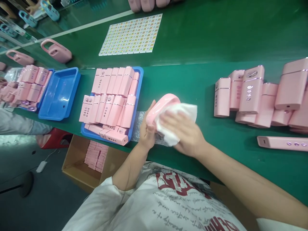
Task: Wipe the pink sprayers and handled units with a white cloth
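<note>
A glossy pink device with a rounded end (158, 107) is gripped by my left hand (147, 133), in front of my body. My right hand (180, 130) holds a white cloth (190, 110) against the device's right side, its fingers pressed flat over the cloth and slightly blurred. The cloth hides much of the device. Beneath both hands, bubble wrap (138, 123) lies on the green table (192, 80). Just left of my hands is a blue tray (140, 77) stacked with pink rectangular devices (115, 109).
Pink devices (252, 89) are piled at the right, one (284, 142) lying nearer the front edge. A second blue tray (60, 93) is at the left. Behind lies a sticker sheet (132, 35). A cardboard box (81, 173) stands below the table. Another person's sleeve (26, 123) shows far left.
</note>
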The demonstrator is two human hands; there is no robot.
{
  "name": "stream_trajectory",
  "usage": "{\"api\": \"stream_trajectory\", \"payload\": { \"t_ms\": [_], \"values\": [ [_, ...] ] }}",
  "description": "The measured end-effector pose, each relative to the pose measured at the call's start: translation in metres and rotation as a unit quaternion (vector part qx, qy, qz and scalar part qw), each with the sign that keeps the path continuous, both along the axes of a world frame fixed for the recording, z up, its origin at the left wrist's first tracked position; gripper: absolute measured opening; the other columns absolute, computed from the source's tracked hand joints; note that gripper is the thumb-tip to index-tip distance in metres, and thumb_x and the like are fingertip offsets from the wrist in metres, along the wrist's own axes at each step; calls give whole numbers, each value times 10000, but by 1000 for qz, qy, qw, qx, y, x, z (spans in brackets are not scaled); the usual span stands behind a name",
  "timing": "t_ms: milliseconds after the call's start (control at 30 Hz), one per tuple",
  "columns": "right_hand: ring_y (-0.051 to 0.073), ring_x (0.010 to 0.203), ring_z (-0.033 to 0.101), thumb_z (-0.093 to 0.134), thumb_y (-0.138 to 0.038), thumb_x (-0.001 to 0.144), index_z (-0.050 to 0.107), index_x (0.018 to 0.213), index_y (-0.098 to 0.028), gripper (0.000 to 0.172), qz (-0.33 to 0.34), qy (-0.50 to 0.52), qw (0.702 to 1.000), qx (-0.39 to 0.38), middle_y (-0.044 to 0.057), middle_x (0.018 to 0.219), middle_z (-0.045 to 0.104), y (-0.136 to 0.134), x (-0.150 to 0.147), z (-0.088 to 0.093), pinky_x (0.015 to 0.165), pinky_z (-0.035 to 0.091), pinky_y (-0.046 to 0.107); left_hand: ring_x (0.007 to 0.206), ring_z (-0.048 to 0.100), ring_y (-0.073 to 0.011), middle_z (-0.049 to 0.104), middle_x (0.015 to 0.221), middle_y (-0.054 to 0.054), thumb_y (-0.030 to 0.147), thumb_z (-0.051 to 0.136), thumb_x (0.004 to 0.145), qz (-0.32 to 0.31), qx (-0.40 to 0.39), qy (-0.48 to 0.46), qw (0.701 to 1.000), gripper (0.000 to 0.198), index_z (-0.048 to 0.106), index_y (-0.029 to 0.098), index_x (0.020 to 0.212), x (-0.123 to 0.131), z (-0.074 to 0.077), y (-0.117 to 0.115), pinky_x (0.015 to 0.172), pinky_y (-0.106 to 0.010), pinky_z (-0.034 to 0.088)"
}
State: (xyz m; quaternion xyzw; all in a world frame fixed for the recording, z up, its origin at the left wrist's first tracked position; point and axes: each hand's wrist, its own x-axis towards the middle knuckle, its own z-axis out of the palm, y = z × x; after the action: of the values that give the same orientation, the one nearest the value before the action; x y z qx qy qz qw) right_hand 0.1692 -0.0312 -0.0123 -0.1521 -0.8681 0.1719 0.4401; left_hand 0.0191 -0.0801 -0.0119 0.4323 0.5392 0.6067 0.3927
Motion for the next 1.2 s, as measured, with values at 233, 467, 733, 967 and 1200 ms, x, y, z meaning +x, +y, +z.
{"api": "stream_trajectory", "payload": {
  "t_ms": [233, 467, 733, 967, 1200],
  "values": [
    [212, 1371, 355, 439, -279, 931, 468, 1375, -217, 449, 31, -3, 998, -50, 81, 1347, 543, -3, -2, -8, 1160, 269, 451, 1090, 616, -257, 687, 1061, -97, 682, 460, 811, 85, 20, -31, 996, 588, 669, 188, 1054, 1, -5, 6, 963, -372, 473],
    [250, 903, 675, 560, -569, 824, 682, 901, -219, 378, -108, 255, 783, -557, 27, 797, 705, 14, 7, -5, 827, 554, 398, 937, 675, -236, 723, 867, -81, 640, 394, 861, 119, 14, -136, 983, 565, 684, 159, 800, 1, 5, 7, 898, -389, 501],
    [263, 812, 678, 716, -633, 622, 647, 711, -214, 434, -20, 287, 681, -674, 23, 675, 678, 6, 3, 14, 695, 569, 372, 782, 690, -222, 711, 790, -62, 653, 459, 829, 95, -23, -206, 974, 530, 653, 161, 799, 0, 15, 5, 787, -359, 532],
    [277, 890, 675, 713, -628, 624, 646, 731, -213, 433, -38, 290, 681, -671, 35, 740, 700, 7, 4, 10, 714, 573, 376, 802, 691, -228, 717, 856, -68, 649, 457, 832, 70, -58, -272, 958, 511, 622, 166, 803, 0, 21, 5, 764, -362, 541],
    [257, 823, 680, 730, -615, 599, 630, 726, -201, 445, -89, 289, 643, -704, 38, 751, 701, 9, 2, 6, 661, 574, 349, 782, 689, -188, 704, 813, -31, 543, 544, 844, 26, -90, -357, 929, 381, 630, 176, 903, -7, 13, 8, 769, -321, 531]
  ]
}}
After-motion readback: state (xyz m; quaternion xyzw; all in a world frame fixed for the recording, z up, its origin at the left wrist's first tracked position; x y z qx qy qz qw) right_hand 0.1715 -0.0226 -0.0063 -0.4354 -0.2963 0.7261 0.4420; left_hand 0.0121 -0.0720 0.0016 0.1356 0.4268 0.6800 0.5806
